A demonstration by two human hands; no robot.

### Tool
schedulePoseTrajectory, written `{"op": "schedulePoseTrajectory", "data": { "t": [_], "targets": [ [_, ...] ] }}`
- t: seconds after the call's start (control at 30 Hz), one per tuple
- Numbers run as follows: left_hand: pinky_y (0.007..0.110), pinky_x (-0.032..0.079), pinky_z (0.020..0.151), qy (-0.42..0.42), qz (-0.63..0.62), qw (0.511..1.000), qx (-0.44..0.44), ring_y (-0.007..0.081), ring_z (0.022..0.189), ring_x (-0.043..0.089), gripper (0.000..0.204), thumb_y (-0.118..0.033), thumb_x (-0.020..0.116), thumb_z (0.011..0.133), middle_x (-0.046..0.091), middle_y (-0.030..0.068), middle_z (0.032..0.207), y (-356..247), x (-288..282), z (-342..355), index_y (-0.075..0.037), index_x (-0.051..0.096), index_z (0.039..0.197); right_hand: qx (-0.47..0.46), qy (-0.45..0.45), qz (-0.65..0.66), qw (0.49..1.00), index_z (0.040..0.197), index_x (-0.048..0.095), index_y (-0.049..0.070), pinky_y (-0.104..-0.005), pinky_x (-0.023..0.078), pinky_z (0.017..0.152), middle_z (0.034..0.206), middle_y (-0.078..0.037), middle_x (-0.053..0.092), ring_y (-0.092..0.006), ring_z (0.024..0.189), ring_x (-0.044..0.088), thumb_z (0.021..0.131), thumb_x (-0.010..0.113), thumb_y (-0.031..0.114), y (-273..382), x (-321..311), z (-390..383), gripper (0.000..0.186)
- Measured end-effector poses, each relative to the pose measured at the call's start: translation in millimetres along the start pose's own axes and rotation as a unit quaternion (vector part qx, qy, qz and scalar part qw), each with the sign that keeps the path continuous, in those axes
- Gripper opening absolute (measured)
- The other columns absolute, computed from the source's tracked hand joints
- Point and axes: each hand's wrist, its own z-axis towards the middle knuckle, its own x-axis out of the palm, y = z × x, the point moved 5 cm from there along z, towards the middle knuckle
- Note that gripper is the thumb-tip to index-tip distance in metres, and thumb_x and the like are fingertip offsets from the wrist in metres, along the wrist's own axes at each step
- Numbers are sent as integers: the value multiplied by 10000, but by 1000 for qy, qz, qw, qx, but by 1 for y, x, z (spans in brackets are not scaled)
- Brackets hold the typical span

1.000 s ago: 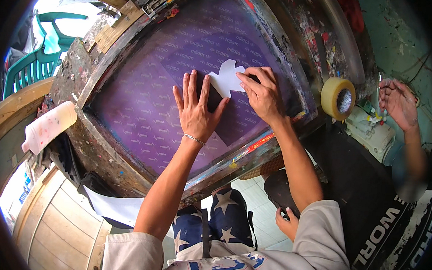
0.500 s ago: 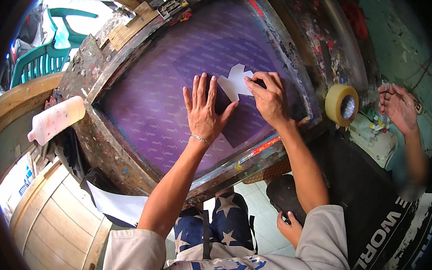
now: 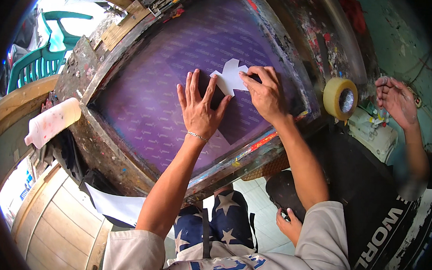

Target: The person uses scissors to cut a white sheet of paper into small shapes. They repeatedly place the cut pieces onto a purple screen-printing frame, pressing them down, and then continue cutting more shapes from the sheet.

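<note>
A purple screen mesh [image 3: 143, 116] with faint repeated print sits in a paint-stained frame [image 3: 122, 149], a darker rectangular patch at its middle. On that patch lies an angular white paper cut-out [image 3: 229, 77]. My left hand [image 3: 198, 109] rests palm down with fingers spread, fingertips at the paper's left side. My right hand [image 3: 264, 96] is curled, thumb and forefinger pinched at the paper's right side; the other fingers bend over the palm.
A pink-stained bottle [image 3: 52, 121] lies left of the frame; yellowish tape [image 3: 331, 94] sits to the right. Another person's raised hand [image 3: 398, 103] is at far right, another hand [image 3: 287, 222] below. A green chair [image 3: 34, 64] and white sheet [image 3: 114, 205] show left.
The whole view shifts slightly between frames. Both my hands keep nearly the same pose on the mesh and paper; only slight finger movement shows.
</note>
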Motion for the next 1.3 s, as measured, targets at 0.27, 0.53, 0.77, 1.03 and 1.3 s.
{"op": "schedulePoseTrajectory", "data": {
  "t": [0.27, 0.53, 0.77, 1.03, 1.3],
  "targets": [
    [503, 131, 1160, 8, -1, 1000, 1, 328, 1409, 282, 644, -440, 711, 806, 330, 166, 1492, 1, 1, -1, -211, 505, 1371, 4, 0, -17, 1000, 1051, 712, 98, -356, 422, 822, 987, -8, 604, -219, 918, 536, 819, 655, 57, 2, 0, -3, 243],
    [509, 124, 1157, 17, 2, 1000, 1, 322, 1414, 272, 639, -445, 691, 814, 321, 159, 1499, 2, 1, -1, -211, 496, 1375, 18, -26, -30, 999, 1090, 685, 97, -378, 419, 853, 1012, -8, 600, -221, 948, 538, 811, 680, 89, 8, 2, -11, 279],
    [503, 140, 1157, 6, -1, 1000, -9, 326, 1406, 288, 644, -445, 719, 799, 342, 162, 1487, 0, 0, -1, -220, 512, 1366, 4, -57, -81, 995, 1091, 676, 110, -405, 411, 855, 1040, -19, 589, -236, 982, 531, 811, 687, 139, 15, 8, -6, 282],
    [504, 146, 1157, 10, 4, 1000, -11, 319, 1409, 285, 653, -448, 722, 795, 343, 158, 1488, 0, 0, 0, -223, 505, 1368, -20, 45, -102, 994, 1209, 653, 205, -404, 407, 803, 1025, -22, 539, -231, 956, 515, 841, 648, 165, 9, 14, 14, 370],
    [503, 145, 1157, 11, -3, 1000, -11, 320, 1407, 289, 646, -433, 719, 801, 344, 157, 1489, -1, -1, -1, -214, 503, 1368, 30, 91, -8, 995, 1231, 652, 271, -387, 387, 841, 1012, -29, 525, -230, 954, 501, 827, 678, 166, -5, 12, 18, 419]
  ]
}}
